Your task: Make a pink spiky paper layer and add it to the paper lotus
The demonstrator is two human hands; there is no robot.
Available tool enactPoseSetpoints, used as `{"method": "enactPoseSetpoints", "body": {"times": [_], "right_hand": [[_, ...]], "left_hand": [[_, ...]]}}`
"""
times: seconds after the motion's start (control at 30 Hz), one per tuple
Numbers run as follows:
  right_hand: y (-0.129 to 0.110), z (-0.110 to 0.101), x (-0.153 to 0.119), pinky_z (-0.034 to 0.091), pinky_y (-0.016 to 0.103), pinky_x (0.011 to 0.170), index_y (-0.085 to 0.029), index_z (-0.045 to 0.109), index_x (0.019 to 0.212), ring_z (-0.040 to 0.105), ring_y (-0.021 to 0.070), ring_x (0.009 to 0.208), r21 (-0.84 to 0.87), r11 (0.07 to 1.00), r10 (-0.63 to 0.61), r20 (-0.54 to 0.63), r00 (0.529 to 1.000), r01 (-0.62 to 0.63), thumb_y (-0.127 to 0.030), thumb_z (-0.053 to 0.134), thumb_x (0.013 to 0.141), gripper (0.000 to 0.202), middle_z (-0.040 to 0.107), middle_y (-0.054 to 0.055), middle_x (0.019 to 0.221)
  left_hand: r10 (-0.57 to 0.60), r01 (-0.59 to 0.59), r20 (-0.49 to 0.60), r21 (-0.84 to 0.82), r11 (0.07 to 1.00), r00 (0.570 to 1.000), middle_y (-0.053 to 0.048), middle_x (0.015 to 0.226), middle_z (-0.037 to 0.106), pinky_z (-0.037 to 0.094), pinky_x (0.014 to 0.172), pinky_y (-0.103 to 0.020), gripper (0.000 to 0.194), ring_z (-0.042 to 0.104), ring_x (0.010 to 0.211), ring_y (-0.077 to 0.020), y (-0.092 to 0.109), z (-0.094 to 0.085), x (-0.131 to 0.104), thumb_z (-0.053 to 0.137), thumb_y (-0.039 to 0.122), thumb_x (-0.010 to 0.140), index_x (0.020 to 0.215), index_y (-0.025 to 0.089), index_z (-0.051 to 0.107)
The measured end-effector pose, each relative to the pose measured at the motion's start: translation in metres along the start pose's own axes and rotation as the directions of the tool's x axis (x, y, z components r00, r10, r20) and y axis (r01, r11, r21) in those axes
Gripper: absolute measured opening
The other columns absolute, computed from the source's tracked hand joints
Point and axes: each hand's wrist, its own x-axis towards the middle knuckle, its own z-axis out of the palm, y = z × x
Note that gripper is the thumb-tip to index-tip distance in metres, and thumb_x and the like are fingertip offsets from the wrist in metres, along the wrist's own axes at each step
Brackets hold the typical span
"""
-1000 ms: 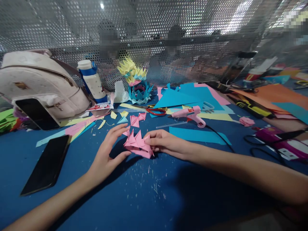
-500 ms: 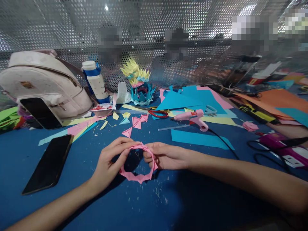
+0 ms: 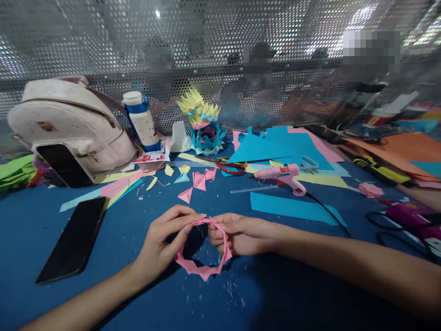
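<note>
A ring of folded pink paper [image 3: 205,271] with pointed edges is held above the blue table. My left hand [image 3: 168,239] pinches its upper left part between thumb and fingers. On the upper right side of the ring, my right hand [image 3: 241,234] is closed, its thumb on the paper and its fingers curled around the band. Beyond the hands lie several loose pink folded triangles [image 3: 199,180]. A pink hot glue gun [image 3: 280,174] rests to their right, beside a clear glue stick [image 3: 253,189].
Red-handled scissors [image 3: 236,169], blue paper sheets [image 3: 262,147] and a finished-looking blue and yellow paper piece [image 3: 208,138] lie behind. At left are a black phone [image 3: 74,241], another phone [image 3: 65,165], a backpack [image 3: 65,110] and a bottle [image 3: 141,122]. A purple tool [image 3: 409,216] with a cord lies right.
Both hands still grip the pink ring in nearly the same pose. The whole view has shifted, so things appear slightly lower and farther right.
</note>
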Motion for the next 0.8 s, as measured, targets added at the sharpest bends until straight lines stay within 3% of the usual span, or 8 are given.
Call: {"method": "enactPoseSetpoints", "body": {"times": [0.43, 0.8], "right_hand": [[-0.0026, 0.0018, -0.0004, 0.028, 0.022, 0.06, -0.012, 0.055, 0.08, 0.038, 0.0058, 0.059, -0.004, 1.0, -0.008, -0.007, 1.0, 0.008, -0.027, 0.079, 0.077, 0.028, 0.045, -0.003, 0.069], [-0.002, -0.0002, -0.0002, 0.032, 0.021, 0.062, -0.009, 0.057, 0.084, 0.042, 0.0062, 0.06, 0.014, 1.0, -0.024, -0.01, 1.0, 0.024, -0.026, 0.077, 0.079, 0.026, 0.047, -0.002, 0.071]], "left_hand": [[-0.002, 0.004, 0.04, -0.029, 1.0, 0.999, -0.006, 0.103, 0.064, 0.049, 0.079, -0.028, 0.036, 0.061, 0.093, -0.0153, -0.0023, -0.0003, 0.0017, 0.047, 0.01, 0.096, 0.121, 0.028, 0.066], [-0.019, 0.02, 0.037, -0.014, 1.0, 0.999, -0.006, 0.106, 0.066, 0.049, 0.082, -0.028, 0.034, 0.062, 0.097, -0.0149, -0.0024, 0.0003, 0.0032, 0.047, 0.009, 0.096, 0.12, 0.026, 0.064]]}}
